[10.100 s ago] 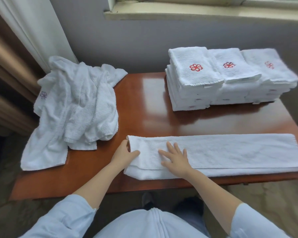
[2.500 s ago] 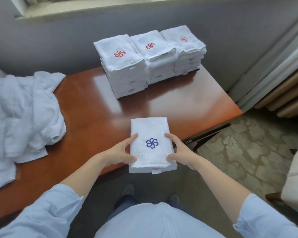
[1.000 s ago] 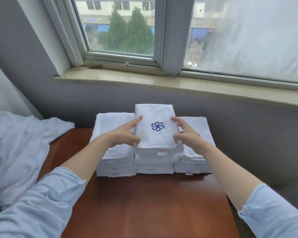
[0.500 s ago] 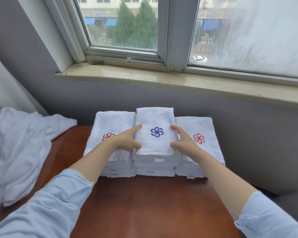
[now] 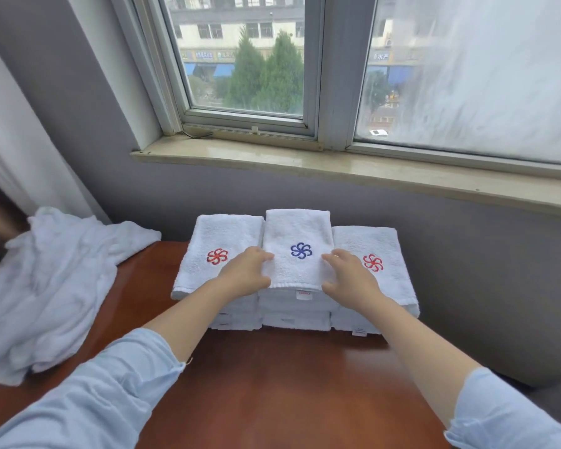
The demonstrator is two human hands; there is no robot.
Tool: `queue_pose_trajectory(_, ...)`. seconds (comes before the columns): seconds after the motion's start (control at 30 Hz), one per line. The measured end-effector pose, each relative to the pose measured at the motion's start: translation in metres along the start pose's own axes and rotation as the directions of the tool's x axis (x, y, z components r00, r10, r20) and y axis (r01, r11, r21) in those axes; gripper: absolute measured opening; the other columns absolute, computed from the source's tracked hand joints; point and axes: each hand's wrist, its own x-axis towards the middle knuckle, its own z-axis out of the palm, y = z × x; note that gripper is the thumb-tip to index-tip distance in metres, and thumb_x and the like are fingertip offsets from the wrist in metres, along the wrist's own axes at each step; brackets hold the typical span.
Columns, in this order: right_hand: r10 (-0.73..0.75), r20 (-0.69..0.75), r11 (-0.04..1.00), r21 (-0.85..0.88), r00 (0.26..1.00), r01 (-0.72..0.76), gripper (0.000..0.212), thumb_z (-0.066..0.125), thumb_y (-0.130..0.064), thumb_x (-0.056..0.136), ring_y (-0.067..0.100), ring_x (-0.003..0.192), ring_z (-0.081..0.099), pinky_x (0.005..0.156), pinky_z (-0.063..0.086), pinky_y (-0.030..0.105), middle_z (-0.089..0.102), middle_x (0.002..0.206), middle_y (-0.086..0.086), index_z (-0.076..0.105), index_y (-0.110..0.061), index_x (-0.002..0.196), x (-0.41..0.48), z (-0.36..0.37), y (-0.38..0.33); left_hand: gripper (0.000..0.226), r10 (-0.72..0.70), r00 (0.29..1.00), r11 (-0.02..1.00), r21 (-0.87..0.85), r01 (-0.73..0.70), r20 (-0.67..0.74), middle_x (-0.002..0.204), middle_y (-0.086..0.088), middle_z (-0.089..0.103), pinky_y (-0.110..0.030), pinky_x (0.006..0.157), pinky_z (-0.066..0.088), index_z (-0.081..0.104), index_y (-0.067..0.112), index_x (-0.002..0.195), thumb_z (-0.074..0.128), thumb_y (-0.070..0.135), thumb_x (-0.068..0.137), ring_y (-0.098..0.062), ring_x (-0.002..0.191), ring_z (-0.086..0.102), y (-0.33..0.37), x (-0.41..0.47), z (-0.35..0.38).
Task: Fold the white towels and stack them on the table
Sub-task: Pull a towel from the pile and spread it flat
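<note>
Across the street, through the right pane, a shop sign [image 5: 381, 56] with Chinese characters, seemingly "水产". Other shop signs [image 5: 208, 55] through the left pane too small to read. Blurred red print, unreadable, on the white tag [image 5: 303, 294] at the near edge of the middle folded towel [image 5: 297, 228]. Embroidered there, a blue pinwheel emblem [image 5: 301, 250]. Red pinwheel emblems on the left folded towel [image 5: 217, 256] and the right folded towel [image 5: 372, 262].

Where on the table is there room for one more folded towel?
Free: the bare brown wooden table in front of the three stacks of folded white towels. Crowded: the left side, under the crumpled white towel pile, and the back, under the stacks.
</note>
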Motion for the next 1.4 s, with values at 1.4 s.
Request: queue_pose_trajectory(1.4,-0.610,0.127,0.787,-0.009,0.782,0.616,0.081,0.058,-0.043,0.091,0.021,0.152,-0.002,0.122,0.001,0.049,0.009,0.165,0.000,0.013,-0.028,0.157,0.083,0.170,-0.484,0.092,-0.380,0.866,0.920,-0.036,0.390,-0.326,0.162,0.009,0.013,-0.052,0.120,-0.006,0.014,0.029,0.156,0.063,0.059,0.083,-0.013,0.151,0.003,-0.437,-0.251,-0.131)
